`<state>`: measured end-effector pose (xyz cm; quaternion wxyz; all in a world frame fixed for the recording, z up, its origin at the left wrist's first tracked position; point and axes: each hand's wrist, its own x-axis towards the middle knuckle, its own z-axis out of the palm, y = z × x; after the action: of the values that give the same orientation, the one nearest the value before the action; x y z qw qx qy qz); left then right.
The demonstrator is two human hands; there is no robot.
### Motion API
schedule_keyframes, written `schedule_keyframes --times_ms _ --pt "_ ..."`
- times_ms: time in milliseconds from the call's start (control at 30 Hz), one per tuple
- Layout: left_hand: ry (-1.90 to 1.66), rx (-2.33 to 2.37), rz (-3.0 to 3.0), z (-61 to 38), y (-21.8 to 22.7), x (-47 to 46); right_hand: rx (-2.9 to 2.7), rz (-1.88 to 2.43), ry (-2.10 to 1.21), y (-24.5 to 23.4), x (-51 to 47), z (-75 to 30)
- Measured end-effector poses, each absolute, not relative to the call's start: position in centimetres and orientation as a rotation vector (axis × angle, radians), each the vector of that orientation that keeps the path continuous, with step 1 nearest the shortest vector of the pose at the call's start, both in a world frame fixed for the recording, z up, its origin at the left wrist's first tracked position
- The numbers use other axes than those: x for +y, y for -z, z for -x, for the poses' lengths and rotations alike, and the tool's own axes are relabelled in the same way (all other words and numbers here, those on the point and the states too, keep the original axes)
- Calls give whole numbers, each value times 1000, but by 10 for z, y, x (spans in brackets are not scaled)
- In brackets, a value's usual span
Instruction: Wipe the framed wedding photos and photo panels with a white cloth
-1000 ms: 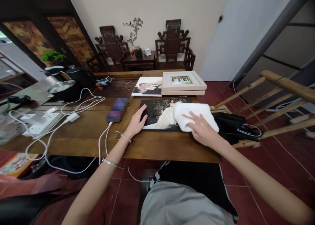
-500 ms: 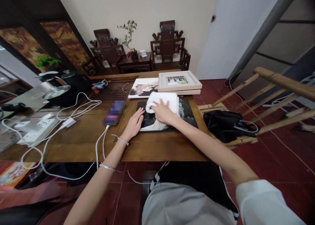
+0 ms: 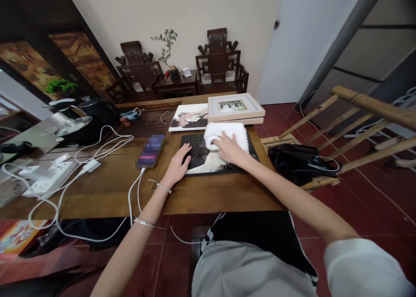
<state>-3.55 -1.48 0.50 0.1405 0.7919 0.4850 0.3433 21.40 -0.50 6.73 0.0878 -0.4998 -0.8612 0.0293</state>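
Note:
A dark framed photo (image 3: 198, 158) lies flat on the wooden table (image 3: 208, 197) in front of me. My left hand (image 3: 178, 166) rests on its left edge, fingers spread flat, holding it down. My right hand (image 3: 229, 149) lies palm down on a folded white towel (image 3: 227, 133), pressing it onto the upper middle of the photo. The towel covers part of the picture.
Behind the photo lie a canvas print (image 3: 188, 117) and a stack of light wooden frames (image 3: 235, 108). A phone (image 3: 150, 150) on a white cable sits left of it, beyond it a power strip (image 3: 45, 180) and kettles (image 3: 78, 124). A black bag (image 3: 297, 163) rests on a bamboo chair at right.
My right hand slid the towel from the photo's right end leftward to its upper middle, then back a little to the right. The left hand stayed on the photo's left edge.

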Motion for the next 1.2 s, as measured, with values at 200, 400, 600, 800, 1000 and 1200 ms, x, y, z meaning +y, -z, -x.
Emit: schedule_keyframes --times_ms 200,400,600,800,1000,1200 --pt "-1113 1339 -2086 31 -14 -19 -2611 1573 82 -49 -52 -271" --pt "-1470 1108 -1632 25 -30 -22 -2620 1461 -69 -58 -47 -213" --pt "-1668 974 -1390 35 -47 -25 -2737 1013 -53 -70 -46 -132" --pt "-1705 788 -1524 35 -108 -58 -2602 981 251 -91 -77 -136" --pt "-1814 657 -1493 11 -142 -73 -2179 781 363 -119 -76 -182" --pt "-1464 983 -941 -20 -71 -65 -1397 861 231 -153 -58 -233"
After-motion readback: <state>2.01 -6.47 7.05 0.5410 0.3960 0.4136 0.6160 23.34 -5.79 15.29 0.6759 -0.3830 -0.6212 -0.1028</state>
